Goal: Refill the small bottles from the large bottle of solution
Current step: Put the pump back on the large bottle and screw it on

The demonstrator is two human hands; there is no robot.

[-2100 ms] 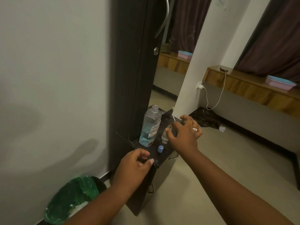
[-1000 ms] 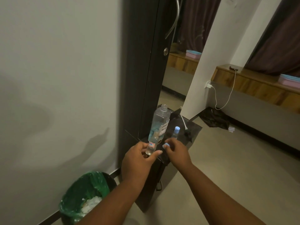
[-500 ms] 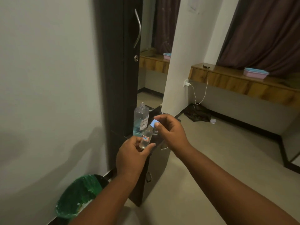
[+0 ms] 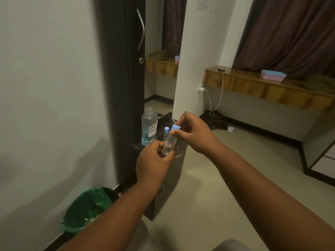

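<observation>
Dim room with plain wall at left; green-lined waste bin (image 4: 87, 209) stood on floor beside dark cabinet (image 4: 125, 73). On cabinet's low ledge (image 4: 137, 144), large bottle of solution (image 4: 149, 126) stood upright and uncapped, blue liquid filling its lower part, handwritten label facing right. Just right of it, second small bottle (image 4: 166, 133) stood capped on ledge. Left hand (image 4: 154, 160) held small bottle (image 4: 169, 143) near upright in front of ledge, fingers (image 4: 159, 144) clamped round its lower body. Right hand (image 4: 194, 133) had thumb and forefinger pinched on blue cap (image 4: 175, 127) at its neck. Whether cap was seated or loose could not be told.

Risk, judged: pinch on cap is narrow; a slip would drop cap toward floor or bin. Tilting bottle while twisting could spill contents. Open large bottle stands near both hands and could be knocked.

Versus half a second earlier: same grips on bottle and cap; hands appeared slightly more to right of large bottle.
</observation>
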